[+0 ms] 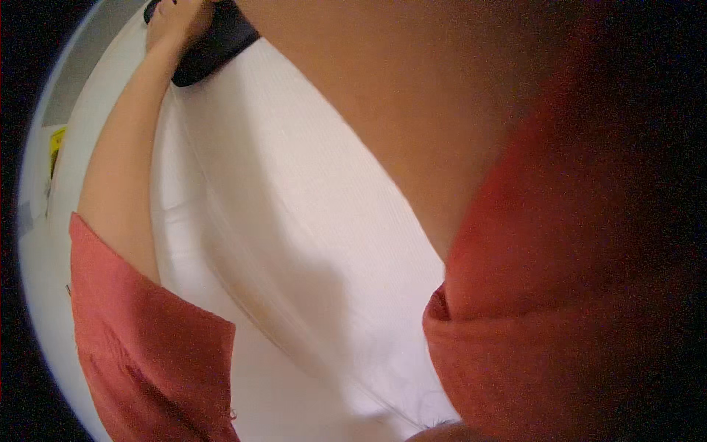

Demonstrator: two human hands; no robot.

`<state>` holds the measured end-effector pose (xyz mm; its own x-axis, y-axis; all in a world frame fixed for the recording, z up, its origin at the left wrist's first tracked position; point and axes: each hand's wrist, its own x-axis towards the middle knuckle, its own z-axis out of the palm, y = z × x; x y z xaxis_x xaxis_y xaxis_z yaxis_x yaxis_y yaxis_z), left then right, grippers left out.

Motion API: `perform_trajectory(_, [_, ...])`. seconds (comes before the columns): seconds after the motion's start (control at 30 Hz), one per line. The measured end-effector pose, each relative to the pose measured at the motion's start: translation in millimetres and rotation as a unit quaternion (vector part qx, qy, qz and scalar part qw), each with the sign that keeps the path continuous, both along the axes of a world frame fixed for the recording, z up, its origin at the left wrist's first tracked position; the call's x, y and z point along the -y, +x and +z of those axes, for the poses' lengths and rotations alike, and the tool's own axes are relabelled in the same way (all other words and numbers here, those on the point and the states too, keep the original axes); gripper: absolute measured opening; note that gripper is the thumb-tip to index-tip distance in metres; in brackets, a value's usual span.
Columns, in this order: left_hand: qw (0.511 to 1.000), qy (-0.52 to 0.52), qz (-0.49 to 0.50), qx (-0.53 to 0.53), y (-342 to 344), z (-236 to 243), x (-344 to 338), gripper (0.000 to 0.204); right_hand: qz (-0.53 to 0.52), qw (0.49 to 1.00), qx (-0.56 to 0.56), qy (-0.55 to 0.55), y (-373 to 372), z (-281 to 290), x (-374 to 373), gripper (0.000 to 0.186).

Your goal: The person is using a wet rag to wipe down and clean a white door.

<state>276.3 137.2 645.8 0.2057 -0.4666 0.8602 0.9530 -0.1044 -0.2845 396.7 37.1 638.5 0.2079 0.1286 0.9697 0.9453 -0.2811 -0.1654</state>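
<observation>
**Left hand on a black object above white ribbed cloth**

Nearest the camera, the right forearm (412, 110) fills the upper right of the frame as a blurred band, entering from a red sleeve (560, 317) at the lower right. The right hand lies outside the frame, so its state cannot be told.

Head view, upper left: the left hand (175, 22) sits at the top edge, partly cut off. Its fingers are curled over the upper end of a black object (217, 44), which slants down to the left beside the wrist. The grip appears closed on that object; the fingertips are not visible.

Head view, left side: the left forearm runs from the hand down to a second red sleeve (147, 353) at the lower left.

Head view, centre: a white ribbed cloth (294, 236) spreads between the two arms, folded in long diagonal creases. The black object rests against its upper edge.

Head view, far left rim: a small yellow item (56, 144) shows, too small to identify.
</observation>
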Motion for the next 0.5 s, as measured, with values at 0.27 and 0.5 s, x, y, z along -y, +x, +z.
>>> perform_trajectory(0.27, [0.994,-0.027,-0.097,-0.046,39,1,39,0.056,-0.034,0.996,0.027,0.074,33,-110,73,0.062])
perform_trajectory(0.5, [0.976,-0.071,-0.204,0.01,70,-67,82,0.06,-0.009,0.974,0.087,0.211,39,-80,62,0.061])
